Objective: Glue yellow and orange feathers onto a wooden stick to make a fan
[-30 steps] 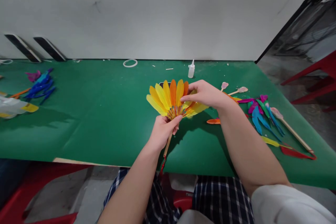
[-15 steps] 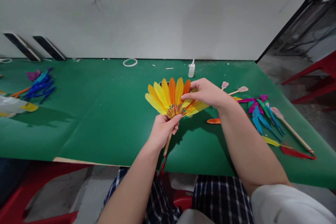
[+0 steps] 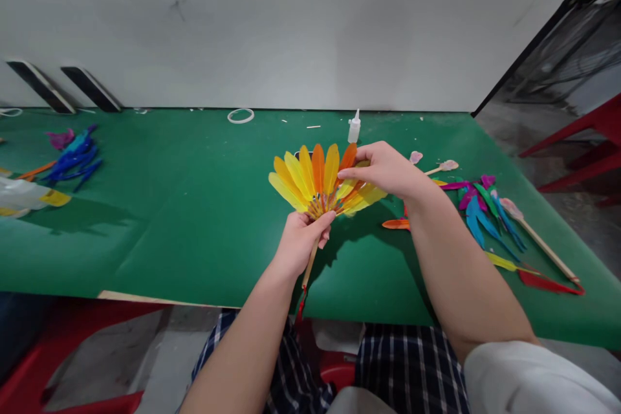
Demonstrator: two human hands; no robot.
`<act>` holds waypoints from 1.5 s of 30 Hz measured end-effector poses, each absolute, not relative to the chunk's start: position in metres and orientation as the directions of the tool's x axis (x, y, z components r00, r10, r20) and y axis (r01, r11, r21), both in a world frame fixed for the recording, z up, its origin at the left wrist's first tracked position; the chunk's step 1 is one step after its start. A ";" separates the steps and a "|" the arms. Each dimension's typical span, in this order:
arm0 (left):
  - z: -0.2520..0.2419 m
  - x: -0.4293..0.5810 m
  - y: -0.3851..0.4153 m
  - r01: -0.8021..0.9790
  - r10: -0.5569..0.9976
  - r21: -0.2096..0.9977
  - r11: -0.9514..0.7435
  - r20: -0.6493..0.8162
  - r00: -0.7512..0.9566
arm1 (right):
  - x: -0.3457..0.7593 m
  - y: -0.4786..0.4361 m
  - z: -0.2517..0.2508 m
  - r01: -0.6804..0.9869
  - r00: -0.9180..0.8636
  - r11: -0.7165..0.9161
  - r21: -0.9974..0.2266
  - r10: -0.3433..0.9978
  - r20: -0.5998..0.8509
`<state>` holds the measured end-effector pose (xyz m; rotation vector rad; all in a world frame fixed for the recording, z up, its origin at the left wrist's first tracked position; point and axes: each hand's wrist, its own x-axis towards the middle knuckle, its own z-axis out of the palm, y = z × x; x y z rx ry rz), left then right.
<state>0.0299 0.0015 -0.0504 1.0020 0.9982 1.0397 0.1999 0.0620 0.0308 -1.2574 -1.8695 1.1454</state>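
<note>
A fan of yellow and orange feathers [image 3: 310, 178] on a wooden stick is held above the green table [image 3: 184, 207]. My left hand [image 3: 301, 242] is closed round the base of the fan where the feathers meet the stick, thumb on top. My right hand [image 3: 383, 169] pinches the feathers on the fan's right side, its fingers closed on an orange and a yellow one. A red tassel hangs from the stick's lower end below the table edge.
A small white glue bottle [image 3: 354, 127] stands behind the fan. Loose coloured feathers and wooden sticks [image 3: 490, 213] lie at the right, one orange feather [image 3: 395, 224] under my right forearm. Blue feathers [image 3: 72, 158] lie far left. A white ring [image 3: 240, 116] rests near the wall.
My right hand has slid slightly up and left along the right-side feathers, spreading the orange one more upright. My left hand keeps its hold at the base.
</note>
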 end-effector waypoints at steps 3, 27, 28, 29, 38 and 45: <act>-0.051 0.030 0.002 -0.203 0.966 0.957 0.206 -0.165 0.200 | 0.204 0.063 0.032 0.429 -0.299 0.183 -0.884 0.953 0.052; -0.052 0.029 -0.017 -0.319 0.928 0.872 0.371 -0.358 0.103 | 0.234 -0.053 -0.048 0.862 0.015 -0.042 -0.505 0.998 -0.058; -0.054 0.030 -0.020 -0.318 0.921 0.865 0.388 -0.373 0.109 | 0.230 -0.059 -0.051 0.873 0.063 -0.067 -0.483 0.998 -0.024; -0.056 0.031 -0.023 -0.319 0.913 0.856 0.406 -0.391 0.113 | 0.224 -0.066 -0.052 0.879 0.105 -0.083 -0.470 0.994 0.020; -0.062 0.039 -0.036 -0.239 0.857 0.824 0.514 -0.479 0.191 | 0.170 -0.104 -0.069 0.920 -0.075 0.127 -0.371 0.986 0.152; -0.061 -0.015 -0.030 -0.039 0.943 0.956 0.290 -0.293 -0.158 | 0.187 -0.099 -0.075 0.914 -0.146 0.187 -0.360 0.980 0.137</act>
